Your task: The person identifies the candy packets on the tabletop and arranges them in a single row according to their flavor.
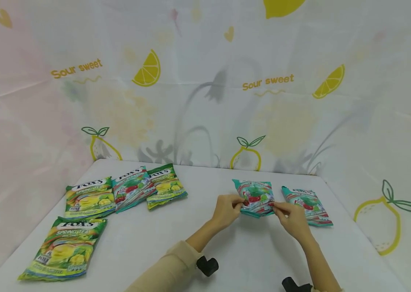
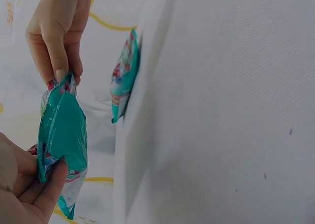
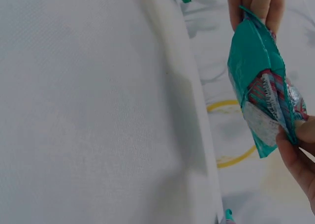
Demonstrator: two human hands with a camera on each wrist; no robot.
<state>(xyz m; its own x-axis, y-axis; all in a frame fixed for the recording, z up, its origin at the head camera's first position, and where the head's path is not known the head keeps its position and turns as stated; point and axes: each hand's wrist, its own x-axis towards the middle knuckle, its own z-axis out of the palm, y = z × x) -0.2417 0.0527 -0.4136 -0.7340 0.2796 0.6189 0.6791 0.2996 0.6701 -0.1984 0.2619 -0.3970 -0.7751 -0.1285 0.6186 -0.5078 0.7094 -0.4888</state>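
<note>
Both hands hold a teal candy bag [image 1: 254,196] with cherries printed on it, raised over the right part of the white table. My left hand [image 1: 227,211] pinches its lower left edge, and my right hand [image 1: 293,219] pinches its lower right edge. In the left wrist view, the teal underside of the bag [image 2: 64,135] faces the camera, with one hand at each end. The right wrist view shows striped red and white patches on the bag [image 3: 256,81]; whether it is torn cannot be told. A second teal candy bag [image 1: 308,206] lies just beyond my right hand.
On the left of the white table [image 1: 147,251] lie green Fox's spring tea bags: one in front [image 1: 65,249], one behind it [image 1: 89,198], one farther right [image 1: 167,185]. Another teal bag [image 1: 132,188] lies between the back two. A lemon-printed cloth [image 1: 198,101] hangs behind.
</note>
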